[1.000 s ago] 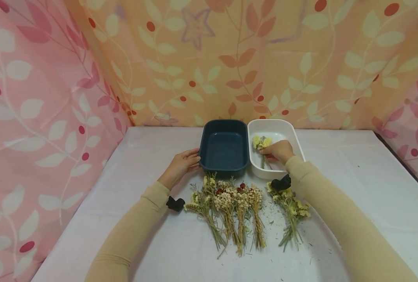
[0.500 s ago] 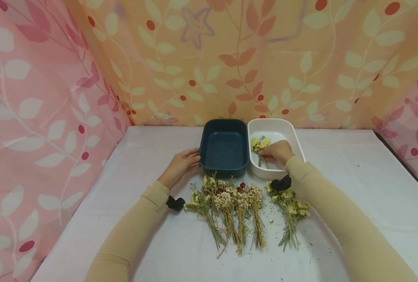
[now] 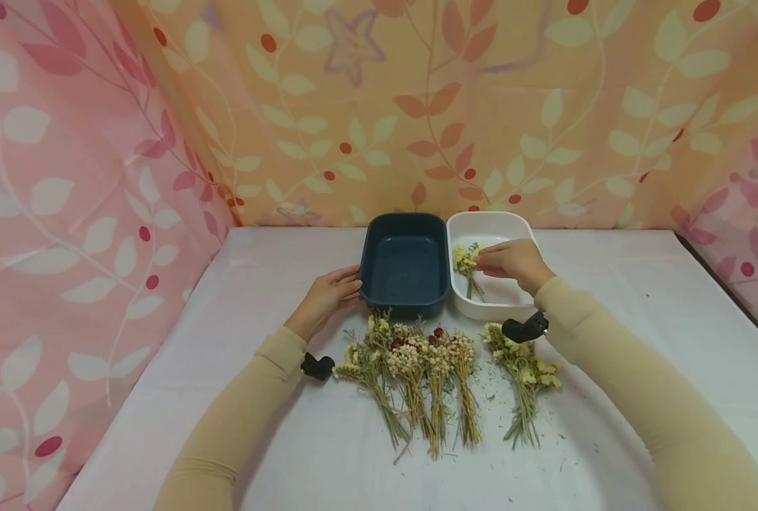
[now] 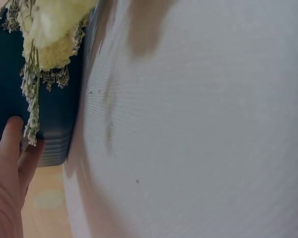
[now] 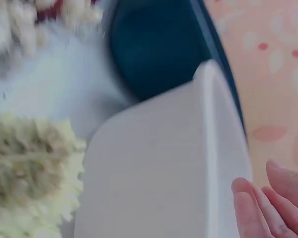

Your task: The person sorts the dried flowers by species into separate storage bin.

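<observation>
My left hand (image 3: 326,301) rests its fairly straight fingers (image 4: 9,148) against the left wall of the dark blue box (image 3: 407,306). Beside that box stands a white box (image 3: 495,312), and a small bunch of yellow dried flowers (image 3: 465,260) lies in its left part. Over the white box is my right hand (image 3: 513,262), its fingertips close to the bunch in the head view. In the right wrist view, thumb and fingers (image 5: 248,208) are apart with nothing seen between them; the box wall hides the bunch there.
In front of the boxes lie several dried bunches with cream, red and yellow heads (image 3: 411,362). More yellow dried flowers (image 3: 524,372) lie to the right, below my right wrist. Plant crumbs dot the white tablecloth (image 3: 456,482). A patterned curtain (image 3: 328,142) hangs behind.
The small yellow bunch has gone from my right hand's pinch to lying in the white box. My right hand has risen and shifted slightly right; the left has stayed at the blue box.
</observation>
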A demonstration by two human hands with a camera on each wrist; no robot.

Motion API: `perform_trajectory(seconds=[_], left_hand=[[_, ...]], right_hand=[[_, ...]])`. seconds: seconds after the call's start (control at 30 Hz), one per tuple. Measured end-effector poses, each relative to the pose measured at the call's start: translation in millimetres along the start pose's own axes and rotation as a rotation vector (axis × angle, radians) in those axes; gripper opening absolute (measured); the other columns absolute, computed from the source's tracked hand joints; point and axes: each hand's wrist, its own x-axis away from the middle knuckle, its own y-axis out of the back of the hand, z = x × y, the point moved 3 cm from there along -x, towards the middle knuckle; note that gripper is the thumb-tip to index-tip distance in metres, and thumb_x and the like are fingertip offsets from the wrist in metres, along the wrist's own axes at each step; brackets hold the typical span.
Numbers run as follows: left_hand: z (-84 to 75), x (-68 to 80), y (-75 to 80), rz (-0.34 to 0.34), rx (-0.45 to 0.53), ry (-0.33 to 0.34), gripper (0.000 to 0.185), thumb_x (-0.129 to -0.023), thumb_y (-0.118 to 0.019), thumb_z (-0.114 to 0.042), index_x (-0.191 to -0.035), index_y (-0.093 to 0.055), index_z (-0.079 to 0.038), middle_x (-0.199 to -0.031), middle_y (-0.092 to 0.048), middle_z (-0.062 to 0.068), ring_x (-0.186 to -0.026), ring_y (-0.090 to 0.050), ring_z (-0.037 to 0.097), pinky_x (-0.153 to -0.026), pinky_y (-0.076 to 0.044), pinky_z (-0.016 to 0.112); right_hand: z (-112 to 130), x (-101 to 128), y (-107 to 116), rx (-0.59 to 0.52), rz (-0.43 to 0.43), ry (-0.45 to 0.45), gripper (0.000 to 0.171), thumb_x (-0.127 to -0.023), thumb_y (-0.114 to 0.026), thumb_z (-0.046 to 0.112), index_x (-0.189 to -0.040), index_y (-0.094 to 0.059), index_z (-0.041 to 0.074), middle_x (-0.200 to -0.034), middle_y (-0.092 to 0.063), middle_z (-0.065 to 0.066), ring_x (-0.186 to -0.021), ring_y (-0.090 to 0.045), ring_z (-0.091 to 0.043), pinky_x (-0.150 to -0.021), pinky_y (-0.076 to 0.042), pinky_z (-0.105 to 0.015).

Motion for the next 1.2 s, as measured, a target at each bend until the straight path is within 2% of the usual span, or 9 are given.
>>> perform_trajectory(seconds=[0.33,0.5,0.67,0.9,1.03,1.2], left_hand=[[1.6,-1.1,0.6,0.008,0.001,-0.006,0.052,-0.102,-0.058,-0.012,-0.151,-0.043,-0.011,-0.153,-0.048,0.013,-0.131,-0.058,0.026,-0.106,-0.053,0.036],[0.8,-0.3,0.6,0.003,0.007,-0.002,0.052,-0.102,-0.058,-0.012,-0.151,-0.044,-0.010,-0.152,-0.048,0.012,-0.127,-0.060,0.023,-0.106,-0.052,0.037],[-0.9,0.6,0.1,0.007,0.007,-0.003,0.052,-0.102,-0.058,-0.011,-0.152,-0.043,-0.010,-0.152,-0.048,0.013,-0.130,-0.058,0.026,-0.107,-0.052,0.038],[-1.1,0.3,-0.5,0.010,0.017,0.000,0.053,-0.102,-0.057,-0.011,-0.152,-0.042,-0.010,-0.153,-0.047,0.014,-0.135,-0.053,0.030,-0.109,-0.050,0.039],[-0.7,0.0,-0.8,0.007,0.019,0.001,0.052,-0.102,-0.057,-0.010,-0.152,-0.042,-0.010,-0.153,-0.047,0.013,-0.134,-0.054,0.029,-0.108,-0.051,0.038],[0.4,-0.8,-0.4,0.004,0.009,0.000,0.053,-0.102,-0.057,-0.010,-0.152,-0.041,-0.010,-0.153,-0.048,0.013,-0.131,-0.057,0.026,-0.107,-0.052,0.036]], right_hand=[[5.9,36.0,3.7,-0.019,0.027,0.027,0.050,-0.095,-0.070,0.021,-0.132,-0.058,-0.010,-0.092,-0.077,0.006,-0.082,-0.073,-0.001,-0.080,-0.062,-0.021],[6.1,53.7,4.7,-0.031,0.046,0.028,0.053,-0.094,-0.071,0.022,-0.133,-0.057,-0.012,-0.089,-0.076,0.009,-0.083,-0.074,-0.002,-0.081,-0.062,-0.022],[5.7,68.4,5.2,0.010,0.050,0.012,0.054,-0.093,-0.072,0.026,-0.132,-0.059,-0.010,-0.085,-0.076,0.013,-0.082,-0.074,0.000,-0.086,-0.061,-0.026],[-0.2,82.5,4.0,0.013,0.064,0.025,0.055,-0.092,-0.074,0.027,-0.130,-0.060,-0.010,-0.089,-0.077,0.009,-0.085,-0.075,-0.004,-0.086,-0.061,-0.027],[-4.2,88.4,2.7,-0.002,0.074,0.016,0.055,-0.092,-0.074,0.025,-0.131,-0.059,-0.011,-0.090,-0.078,0.007,-0.084,-0.074,-0.003,-0.086,-0.062,-0.027],[-9.2,95.6,2.0,0.035,0.083,-0.001,0.056,-0.091,-0.074,0.030,-0.130,-0.061,-0.008,-0.095,-0.078,0.004,-0.086,-0.075,-0.004,-0.086,-0.062,-0.027]])
